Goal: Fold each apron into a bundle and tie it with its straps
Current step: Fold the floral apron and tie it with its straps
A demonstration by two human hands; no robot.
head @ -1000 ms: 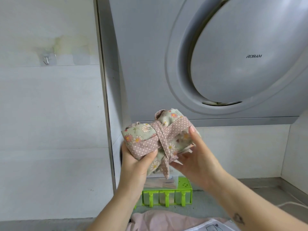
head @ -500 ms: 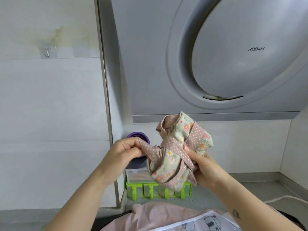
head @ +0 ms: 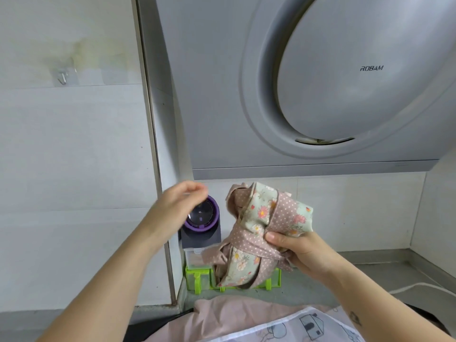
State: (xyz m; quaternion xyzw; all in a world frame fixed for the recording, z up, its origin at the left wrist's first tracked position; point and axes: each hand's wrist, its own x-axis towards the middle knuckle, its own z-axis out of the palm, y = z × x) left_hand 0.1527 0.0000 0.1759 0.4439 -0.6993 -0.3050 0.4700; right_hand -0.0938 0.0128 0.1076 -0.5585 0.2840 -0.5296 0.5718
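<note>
A floral green apron bundle [head: 261, 233] wrapped in pink polka-dot straps hangs in the air at centre right. My right hand [head: 293, 250] grips it from the right side, thumb across a strap. My left hand [head: 180, 206] is off the bundle, raised to its left and blurred, fingers loosely curled with nothing seen in them. A second pale pink apron [head: 234, 319] with a white printed panel [head: 303, 327] lies at the bottom of the view.
A grey range hood [head: 320, 95] fills the upper right. A dark device with a purple ring [head: 201, 223] stands behind my left hand, above a green plastic rack [head: 197, 280] on the counter. A white cable [head: 424, 286] runs at right. A wall hook [head: 63, 76] sits upper left.
My left hand let go of the strap end and pulled away to the upper left. The bundle stays in my right hand, shifted slightly right and sagging lower.
</note>
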